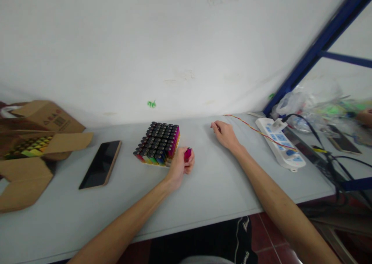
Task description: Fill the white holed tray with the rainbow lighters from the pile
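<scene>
My left hand is closed around a magenta lighter with a dark top, just right of the front corner of a block of lighters. Those lighters stand upright in close rows, with black tops and bodies in red, green, blue, yellow and purple. A pale tray edge shows beneath them. Farther right, near the wall, my right hand rests on the table with its fingers curled in. What they hold, if anything, is hidden.
A dark phone lies left of the lighters. Beyond it stands an open cardboard box with yellow-green items inside. At right are a white power strip, a red-yellow wire, black cables, clear plastic bags and a blue frame.
</scene>
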Available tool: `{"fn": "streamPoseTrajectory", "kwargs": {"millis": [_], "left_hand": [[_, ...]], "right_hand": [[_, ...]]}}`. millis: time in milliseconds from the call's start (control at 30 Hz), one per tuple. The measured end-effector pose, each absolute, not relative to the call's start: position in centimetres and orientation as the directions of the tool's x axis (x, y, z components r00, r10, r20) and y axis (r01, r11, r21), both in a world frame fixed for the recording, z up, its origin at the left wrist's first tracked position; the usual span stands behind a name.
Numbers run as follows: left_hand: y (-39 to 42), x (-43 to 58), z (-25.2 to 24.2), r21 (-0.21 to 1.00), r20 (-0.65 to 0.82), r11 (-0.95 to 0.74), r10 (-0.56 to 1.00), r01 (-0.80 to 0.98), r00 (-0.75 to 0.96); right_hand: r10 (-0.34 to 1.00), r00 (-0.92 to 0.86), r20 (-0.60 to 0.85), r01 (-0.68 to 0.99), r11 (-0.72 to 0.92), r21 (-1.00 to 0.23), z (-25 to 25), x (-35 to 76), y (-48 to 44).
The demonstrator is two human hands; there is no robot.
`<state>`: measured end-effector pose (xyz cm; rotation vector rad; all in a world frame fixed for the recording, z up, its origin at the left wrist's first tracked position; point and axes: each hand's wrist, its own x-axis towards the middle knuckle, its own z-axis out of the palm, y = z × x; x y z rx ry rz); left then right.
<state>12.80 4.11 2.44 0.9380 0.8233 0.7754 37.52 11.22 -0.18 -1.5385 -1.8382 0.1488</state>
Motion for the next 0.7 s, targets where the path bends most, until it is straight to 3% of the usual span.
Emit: {"fn": "streamPoseTrajectory", "kwargs": {"millis": [367,567,633,700], "left_hand": [[4.3,12.8,3.4,0.922,-0.169,0.325,0.826,-0.21,0.537],[3.9,11.2,6.3,0.986,0.169,-0.14,0.846,-0.096,0.506],[4.0,9.5,7.6,0.935,0.268,-0.348,0.818,0.067,0.51],[4.4,7.4,8.7,0.789,0.32,-0.54,0.769,0.294,0.554]], "right_hand": [[0.891,-0.04,0.451,0.816,0.29,-0.501,0.0,37.2,11.0],[0.896,-0.05,0.44,0.811,0.294,-0.506,0.0,37.1,11.0],[0.897,-0.048,0.44,0.812,0.291,-0.506,0.1,37.1,11.0],[0.896,-0.047,0.442,0.813,0.291,-0.504,0.2,37.1,11.0]]}}
